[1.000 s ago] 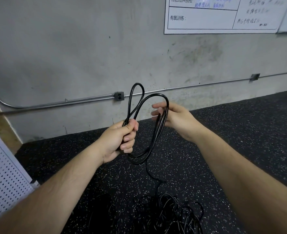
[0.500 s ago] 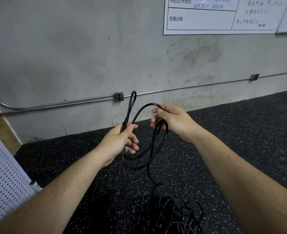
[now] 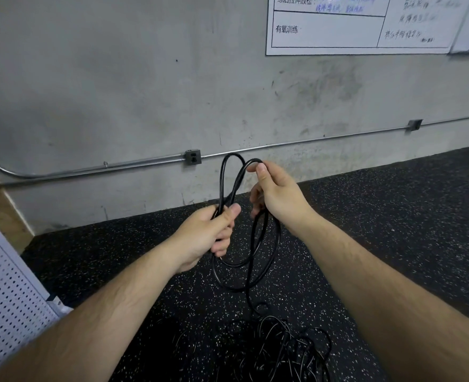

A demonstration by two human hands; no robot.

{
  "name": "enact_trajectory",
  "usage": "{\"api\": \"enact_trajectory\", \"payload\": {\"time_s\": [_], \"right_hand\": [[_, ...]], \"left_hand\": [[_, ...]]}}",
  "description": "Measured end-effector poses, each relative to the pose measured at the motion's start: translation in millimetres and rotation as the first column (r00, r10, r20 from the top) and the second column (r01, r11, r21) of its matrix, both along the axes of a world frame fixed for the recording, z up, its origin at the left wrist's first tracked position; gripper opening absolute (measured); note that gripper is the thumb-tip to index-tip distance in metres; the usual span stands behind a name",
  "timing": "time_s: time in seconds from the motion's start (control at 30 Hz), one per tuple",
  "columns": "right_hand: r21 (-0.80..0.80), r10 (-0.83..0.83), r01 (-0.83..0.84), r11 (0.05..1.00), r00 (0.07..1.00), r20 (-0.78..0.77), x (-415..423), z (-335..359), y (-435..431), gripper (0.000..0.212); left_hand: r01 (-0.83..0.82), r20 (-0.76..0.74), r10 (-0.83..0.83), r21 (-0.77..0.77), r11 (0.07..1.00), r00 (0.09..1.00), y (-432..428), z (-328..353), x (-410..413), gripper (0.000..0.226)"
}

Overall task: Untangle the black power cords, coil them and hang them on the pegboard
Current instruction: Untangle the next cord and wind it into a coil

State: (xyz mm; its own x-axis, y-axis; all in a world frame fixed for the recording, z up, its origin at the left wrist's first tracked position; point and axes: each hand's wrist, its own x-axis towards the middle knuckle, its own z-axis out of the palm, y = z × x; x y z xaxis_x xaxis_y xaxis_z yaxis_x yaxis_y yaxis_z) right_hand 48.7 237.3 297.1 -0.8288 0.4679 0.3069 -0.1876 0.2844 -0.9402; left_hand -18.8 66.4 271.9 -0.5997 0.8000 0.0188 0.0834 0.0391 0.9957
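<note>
A white pegboard [image 3: 4, 299] leans at the far left edge, above the floor [image 3: 393, 230]. The left hand [image 3: 205, 235] is closed in a fist around gathered loops of the black cord [image 3: 276, 244], thumb pressed on top. Loops rise above the fist and hang below it. The right hand [image 3: 277, 194], just beside, pinches the top of one loop between thumb and fingers [image 3: 255, 198]. From the loops the cord drops to a tangled pile [image 3: 280, 348] on the floor.
</note>
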Motion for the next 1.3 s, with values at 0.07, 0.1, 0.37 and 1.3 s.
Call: {"api": "enact_trajectory", "payload": {"time_s": [0.07, 0.1, 0.37, 1.3], "right_hand": [[-0.026, 0.003, -0.002, 1.0, 0.998, 0.068, -0.2, -0.9, 0.2, 0.029], [-0.051, 0.03, -0.023, 0.998, 0.989, 0.142, 0.9, -1.4, 1.3, 0.032], [0.023, 0.007, -0.026, 0.999, 0.813, 0.583, 15.2, 0.5, 7.2, 0.029], [0.029, -0.214, 0.212, 0.977, 0.972, 0.098, 15.8, 37.5, -9.0, 0.023]], "left_hand": [[-0.033, -0.023, 0.034, 0.027, 0.999, 0.999, 1.5, 2.6, 1.7, 0.04], [-0.053, -0.028, 0.054, 0.051, 0.997, 0.998, 1.7, 3.6, 1.5, 0.04], [-0.191, -0.078, 0.198, 0.082, 0.978, 0.977, -4.2, 3.3, -19.7, 0.042], [-0.014, 0.142, 0.005, 0.066, 0.998, 0.99, 0.8, 4.8, -4.1, 0.017]]}}
